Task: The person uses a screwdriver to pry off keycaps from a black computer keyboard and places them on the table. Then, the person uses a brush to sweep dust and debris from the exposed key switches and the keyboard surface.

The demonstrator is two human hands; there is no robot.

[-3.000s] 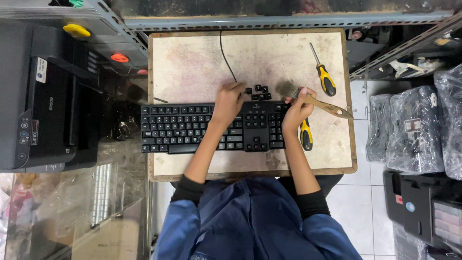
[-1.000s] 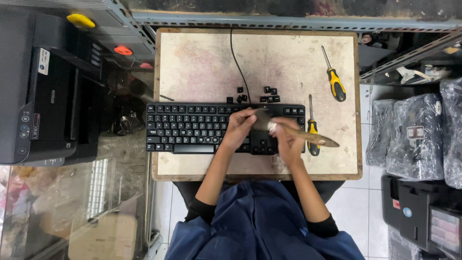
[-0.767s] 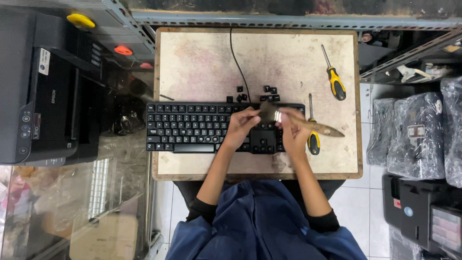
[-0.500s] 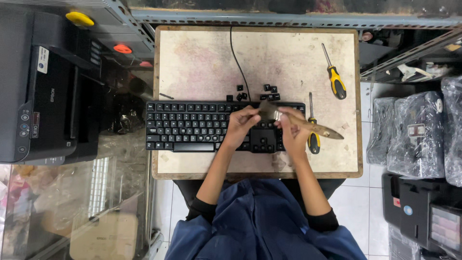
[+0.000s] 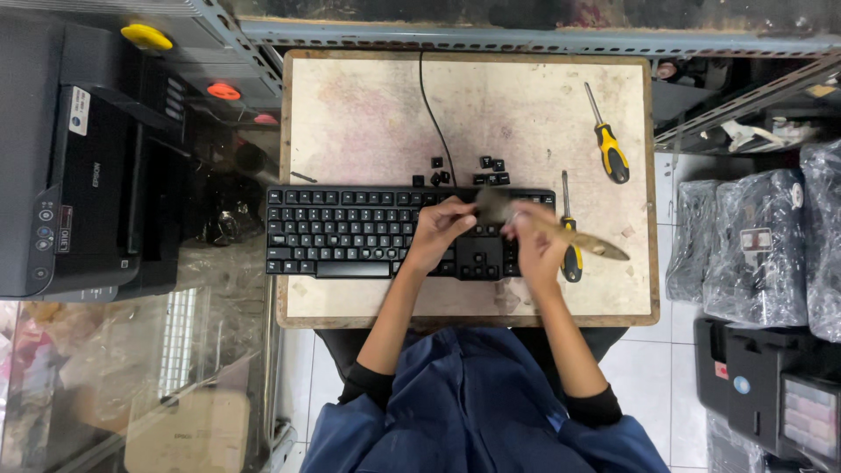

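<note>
nearest me, my blue sleeves run up to both hands on the right half of the black keyboard (image 5: 368, 232), which lies across the near part of the worn board table (image 5: 368, 105). my right hand (image 5: 536, 245) is closed around the handle of a brush (image 5: 561, 229) with a wooden handle; its bristle end sits over the keys between my hands, and the handle tip points right, over the yellow-and-black screwdriver (image 5: 569, 236) lying just beside the keyboard's right end. my left hand (image 5: 435, 232) rests on the keys with fingers curled; i cannot tell whether it pinches anything. compared with half a second ago, the brush has barely shifted and my hands stay in the same spot. just beyond the keyboard, loose black keycaps (image 5: 491, 166) lie by its cable (image 5: 434, 114). farther right, a second screwdriver (image 5: 606, 144) lies well apart.
</note>
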